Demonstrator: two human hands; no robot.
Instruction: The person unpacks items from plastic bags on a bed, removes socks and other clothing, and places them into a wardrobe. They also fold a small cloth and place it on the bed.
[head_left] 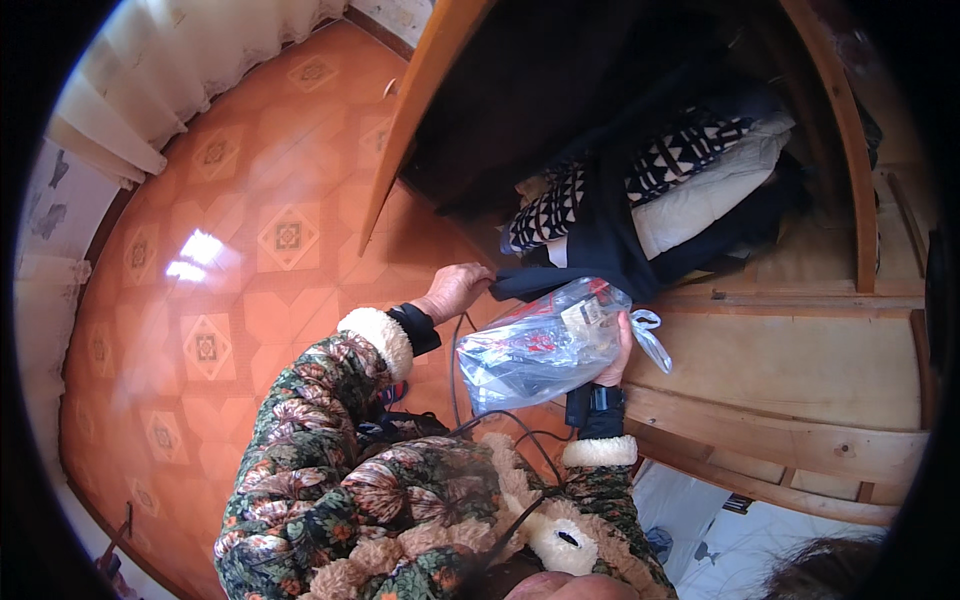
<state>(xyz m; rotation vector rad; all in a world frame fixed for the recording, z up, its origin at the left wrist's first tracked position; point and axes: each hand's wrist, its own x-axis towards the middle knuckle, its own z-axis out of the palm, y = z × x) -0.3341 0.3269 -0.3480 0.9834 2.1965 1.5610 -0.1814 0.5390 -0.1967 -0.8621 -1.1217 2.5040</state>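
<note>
My left hand (455, 292) is closed on the edge of a dark cloth garment (545, 283) that hangs out over the front of a wooden wardrobe. My right hand (620, 352) holds a clear plastic bag (540, 345) from its right side; its fingers are partly hidden behind the bag. Something with red markings and a pale label shows through the plastic. The bag's knotted handles (652, 338) stick out to the right. Behind the bag, a black-and-white patterned cloth (690, 155) and a white padded cloth (690, 210) lie piled with dark clothes inside the wardrobe.
An open wooden wardrobe door (425, 110) stands to the left of the clothes. Wooden panels and rails (780, 430) run along the right. Orange patterned tiles (285, 235) cover the floor at left, below a pale curtain (190, 60). A black cable (520, 415) loops before my body.
</note>
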